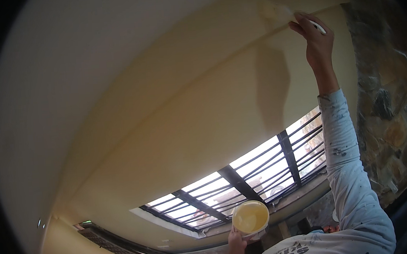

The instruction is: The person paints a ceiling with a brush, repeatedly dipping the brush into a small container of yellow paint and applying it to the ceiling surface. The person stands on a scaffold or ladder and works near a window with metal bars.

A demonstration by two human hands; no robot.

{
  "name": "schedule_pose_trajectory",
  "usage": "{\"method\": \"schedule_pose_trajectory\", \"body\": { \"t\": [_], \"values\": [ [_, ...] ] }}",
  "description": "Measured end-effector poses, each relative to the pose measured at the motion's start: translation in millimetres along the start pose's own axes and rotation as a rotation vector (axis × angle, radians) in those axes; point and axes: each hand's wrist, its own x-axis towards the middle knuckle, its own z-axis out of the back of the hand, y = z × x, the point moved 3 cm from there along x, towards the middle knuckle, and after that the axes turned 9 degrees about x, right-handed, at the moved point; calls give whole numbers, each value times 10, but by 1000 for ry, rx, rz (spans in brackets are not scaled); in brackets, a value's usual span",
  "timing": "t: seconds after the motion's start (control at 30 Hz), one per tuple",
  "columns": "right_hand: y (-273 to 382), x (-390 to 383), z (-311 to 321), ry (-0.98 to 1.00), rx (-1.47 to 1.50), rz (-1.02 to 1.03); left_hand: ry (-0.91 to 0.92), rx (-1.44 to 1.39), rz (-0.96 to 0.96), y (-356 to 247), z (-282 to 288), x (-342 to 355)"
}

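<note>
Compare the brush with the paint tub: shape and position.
The brush is slim and elongated; the tub is round and wider.
The brush is up high near the wall in the right hand; the tub is low in the left hand.
Both are hand-held.

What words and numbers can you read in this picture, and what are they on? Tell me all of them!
Pale shirt: dark lettering on the front, partly cut off by the lower edge; I won't copy its words.
Brush in the right hand: no words that I can make out.
Bucket in the left hand: none that I can make out either.
</note>
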Motion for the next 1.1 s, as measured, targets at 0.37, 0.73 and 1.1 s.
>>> {"method": "schedule_pose_trajectory", "body": {
  "t": [0.37,0.73,1.1],
  "values": [
    [652,-2719,1684,-468,348,-731,-118,-598,531,672,-368,494],
    [1362,-4596,2846,-843,356,-1240,6,-47,712,582,-919,525],
    [1286,-4891,2853,-865,564,-1424,264,-682,913,115,-1617,1021]
  ]
}}
